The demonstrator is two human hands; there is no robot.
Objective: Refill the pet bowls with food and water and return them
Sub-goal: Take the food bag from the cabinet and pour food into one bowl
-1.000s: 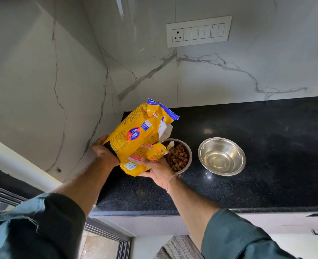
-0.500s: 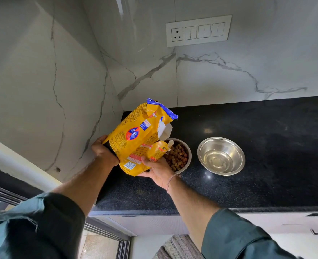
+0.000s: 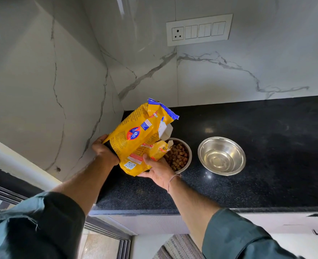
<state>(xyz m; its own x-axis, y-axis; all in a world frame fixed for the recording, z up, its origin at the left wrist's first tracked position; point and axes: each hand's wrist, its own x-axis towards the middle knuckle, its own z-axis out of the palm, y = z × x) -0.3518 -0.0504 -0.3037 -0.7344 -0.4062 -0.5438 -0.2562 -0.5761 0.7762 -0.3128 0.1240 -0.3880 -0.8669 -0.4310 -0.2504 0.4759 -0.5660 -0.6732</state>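
Left hand (image 3: 104, 150) grips the bag (image 3: 138, 137) at its 9 o'clock edge, fingers wrapped behind the pack, thumb side toward cam. Right hand (image 3: 159, 170) clamps the bag's lower end at approx. 5 o'clock, thumb on the front panel, fingers underneath. Both hands are closed on the bag; neither touches a bowl.

Bag: yellow w/ blue top strip, red/blue round logo at centre, QR code near bottom corner. Held clear of the counter (image 3: 266, 146), tilted, top toward 1 o'clock. A torn white flap on its 3 o'clock side hangs over the food bowl (image 3: 189, 157) rim.

Food bowl: steel, stands on counter at 3 o'clock of the bag, partly hidden by bag and right hand. Holds brown kibble (image 3: 178, 157), filling most of the visible interior.

Water bowl (image 3: 221, 156): steel, on counter at 3 o'clock of the food bowl, near but not touching. Bottom shows a clear, shiny pool; depth cannot be told.

Counter: black speckled stone, front edge running across at 6 o'clock. Marble wall (image 3: 229, 75) behind, at 12 o'clock, carries a switch plate (image 3: 199, 29) w/ one socket and several rockers. Side wall meets it in the corner at 11 o'clock of the bag.

Sleeves: dark green, pushed up both forearms. A thin thread band sits on the right wrist.
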